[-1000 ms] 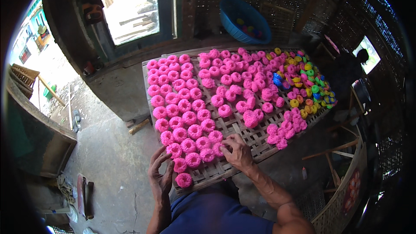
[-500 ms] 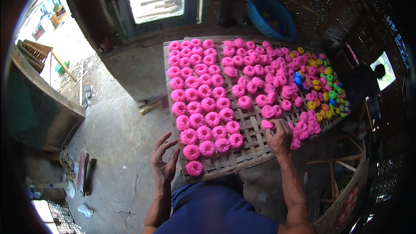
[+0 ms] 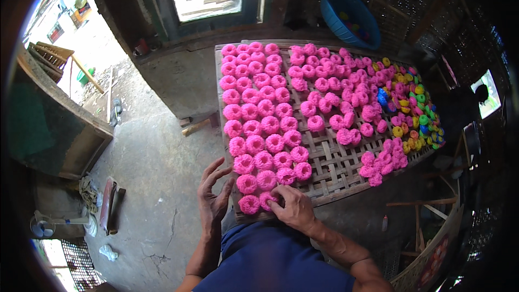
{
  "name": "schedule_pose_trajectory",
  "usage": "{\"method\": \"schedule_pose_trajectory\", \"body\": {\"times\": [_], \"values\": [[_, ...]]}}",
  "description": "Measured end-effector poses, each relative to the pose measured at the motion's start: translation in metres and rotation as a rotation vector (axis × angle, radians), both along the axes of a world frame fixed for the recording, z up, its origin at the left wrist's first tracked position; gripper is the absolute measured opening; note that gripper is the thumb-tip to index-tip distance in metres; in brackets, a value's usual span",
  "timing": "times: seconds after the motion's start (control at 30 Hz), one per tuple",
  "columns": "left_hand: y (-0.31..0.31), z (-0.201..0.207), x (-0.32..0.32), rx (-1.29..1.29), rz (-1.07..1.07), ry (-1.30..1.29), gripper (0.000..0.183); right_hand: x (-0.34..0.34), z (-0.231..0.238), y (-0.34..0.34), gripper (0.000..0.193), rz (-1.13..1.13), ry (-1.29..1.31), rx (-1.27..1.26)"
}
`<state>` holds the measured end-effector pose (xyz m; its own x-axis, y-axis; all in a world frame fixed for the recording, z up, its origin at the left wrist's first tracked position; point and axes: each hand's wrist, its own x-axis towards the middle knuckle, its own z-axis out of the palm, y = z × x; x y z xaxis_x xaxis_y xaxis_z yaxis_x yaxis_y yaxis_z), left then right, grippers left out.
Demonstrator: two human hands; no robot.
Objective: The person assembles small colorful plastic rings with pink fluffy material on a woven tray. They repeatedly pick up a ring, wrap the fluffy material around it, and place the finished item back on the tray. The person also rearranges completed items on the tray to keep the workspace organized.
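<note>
My right hand (image 3: 294, 205) pinches a crinkly pink ring (image 3: 265, 200) at the near edge of a woven bamboo rack (image 3: 331, 167). Beside it, to the left, lies another pink ring (image 3: 249, 204), last of the outermost column. Rows of these pink rings (image 3: 261, 96) cover the rack's left side, most with the hole facing up. My left hand (image 3: 215, 197) hovers just off the rack's near left corner, empty, its fingers apart. Looser pink rings (image 3: 357, 97) heap across the middle, and a small separate pile of pink rings (image 3: 386, 159) rests by the near right edge.
Yellow, green, orange and blue pieces (image 3: 419, 113) crowd the rack's right end. A blue tub (image 3: 351, 19) stands beyond the far edge. To the left are a concrete floor (image 3: 146, 178), a white fan (image 3: 65, 221) and a wooden plank (image 3: 108, 200). Wooden sticks (image 3: 421, 203) stand at the right.
My right hand has carried a pink ring from the rack's middle leftward and nearer, to the front row. My left hand stays open at the corner. The view has shifted slightly.
</note>
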<state>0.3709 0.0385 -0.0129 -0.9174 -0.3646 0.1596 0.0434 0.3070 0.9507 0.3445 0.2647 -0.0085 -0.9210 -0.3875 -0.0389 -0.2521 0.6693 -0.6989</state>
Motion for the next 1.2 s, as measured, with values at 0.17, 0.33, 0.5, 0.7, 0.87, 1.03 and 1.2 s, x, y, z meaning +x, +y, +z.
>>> {"method": "schedule_pose_trajectory", "body": {"times": [0.17, 0.33, 0.5, 0.7, 0.87, 1.03, 1.2], "values": [[-0.004, -0.005, 0.003, 0.077, 0.044, 0.002, 0.024, -0.002, 0.015, 0.023, 0.024, -0.05, 0.082, -0.025], [-0.01, -0.007, 0.006, 0.057, 0.035, -0.07, 0.028, -0.077, 0.013, 0.093, 0.028, -0.326, 0.34, 0.077], [-0.007, -0.001, -0.002, 0.071, -0.015, -0.013, 0.028, -0.152, -0.02, 0.156, 0.036, -0.33, 0.556, 0.428], [-0.005, 0.006, -0.002, 0.023, 0.006, 0.003, 0.026, -0.163, -0.026, 0.163, 0.034, -0.398, 0.649, 0.476], [-0.009, -0.002, 0.009, 0.058, 0.047, -0.043, 0.025, -0.102, 0.008, 0.137, 0.023, -0.522, 0.048, -0.243], [-0.007, -0.005, 0.006, 0.049, 0.038, -0.103, 0.026, -0.032, 0.006, 0.085, 0.03, -0.234, -0.602, -0.55], [-0.001, 0.004, -0.005, 0.067, -0.025, -0.044, 0.029, -0.021, -0.001, 0.059, 0.025, -0.097, -0.401, -0.207]]}}
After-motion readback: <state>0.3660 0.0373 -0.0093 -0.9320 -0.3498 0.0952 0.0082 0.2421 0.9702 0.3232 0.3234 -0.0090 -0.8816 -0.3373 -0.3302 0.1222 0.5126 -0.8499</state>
